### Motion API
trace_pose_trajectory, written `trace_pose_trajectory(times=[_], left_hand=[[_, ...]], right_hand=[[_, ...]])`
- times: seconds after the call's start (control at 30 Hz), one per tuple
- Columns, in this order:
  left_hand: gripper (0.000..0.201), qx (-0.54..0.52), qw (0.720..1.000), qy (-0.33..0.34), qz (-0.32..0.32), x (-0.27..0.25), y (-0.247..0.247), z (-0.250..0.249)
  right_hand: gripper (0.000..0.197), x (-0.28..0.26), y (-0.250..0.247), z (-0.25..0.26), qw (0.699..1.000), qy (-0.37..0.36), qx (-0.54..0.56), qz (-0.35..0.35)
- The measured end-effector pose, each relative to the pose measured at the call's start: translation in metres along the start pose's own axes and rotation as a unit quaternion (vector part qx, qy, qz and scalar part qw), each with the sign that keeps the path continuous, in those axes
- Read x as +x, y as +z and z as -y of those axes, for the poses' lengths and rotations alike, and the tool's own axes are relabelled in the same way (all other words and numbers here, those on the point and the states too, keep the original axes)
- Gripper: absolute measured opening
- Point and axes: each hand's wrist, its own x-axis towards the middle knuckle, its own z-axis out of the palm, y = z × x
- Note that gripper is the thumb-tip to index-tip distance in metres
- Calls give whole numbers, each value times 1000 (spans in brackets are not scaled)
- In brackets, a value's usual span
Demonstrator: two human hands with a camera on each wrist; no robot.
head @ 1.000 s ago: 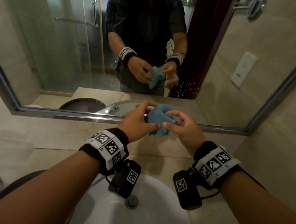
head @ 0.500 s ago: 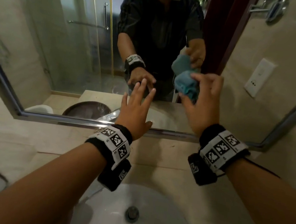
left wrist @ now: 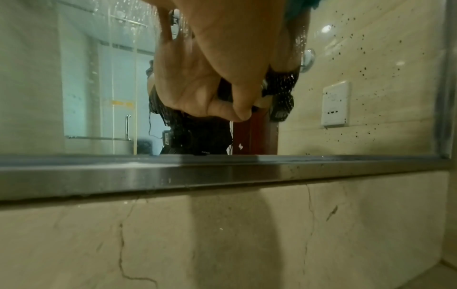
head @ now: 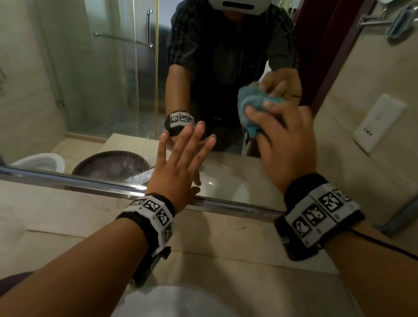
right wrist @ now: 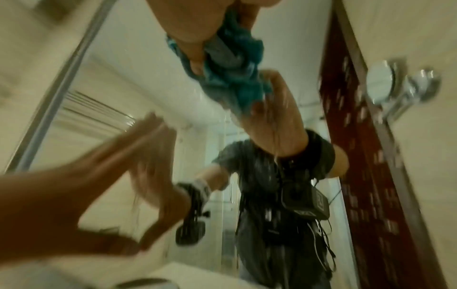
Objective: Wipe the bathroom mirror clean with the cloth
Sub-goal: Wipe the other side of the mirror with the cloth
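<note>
- At about one o'clock in the head view, my right hand (head: pixel 282 138) clenches the bunched blue cloth (head: pixel 249 102) and presses it against the mirror (head: pixel 95 63); the wad meets its own reflection, which I read as contact with the glass.
- Bunching the cloth gives the fingers a firm pad to push with, a sensible grip for scrubbing.
- Toward eleven o'clock of that hand, my left hand (head: pixel 178 162) has its fingers straight and spread, grasping nothing, over the lower glass just above the metal frame (head: pixel 72 180); whether the palm touches the glass I cannot tell.
- I judge this flat hand to serve as a brace while I lean over the washbasin (head: pixel 156 308).
- From the left wrist view, dark specks (left wrist: pixel 366 72) dot the glass at three o'clock, around the reflected wall socket (left wrist: pixel 336 103), and droplets streak the top.
- Judging by these marks, wiping has scarcely begun; the cloth sits near the glass's centre-right, with the spotted zone further to three o'clock.
</note>
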Motion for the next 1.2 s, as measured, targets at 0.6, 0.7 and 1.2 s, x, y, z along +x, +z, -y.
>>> trace_pose_trajectory(times=[0.6,0.7,1.2], left_hand=[[117,9,994,30,-101,-2,9,30],[119,16,995,33,-88,-2,9,31],[118,29,995,36,-93,-3,12,30]], right_hand=[[43,-81,68,28,985,-153,5,76],[46,-82,51,20,977,-164,-19,135],[49,-74,57,30,982,-147,19,120]])
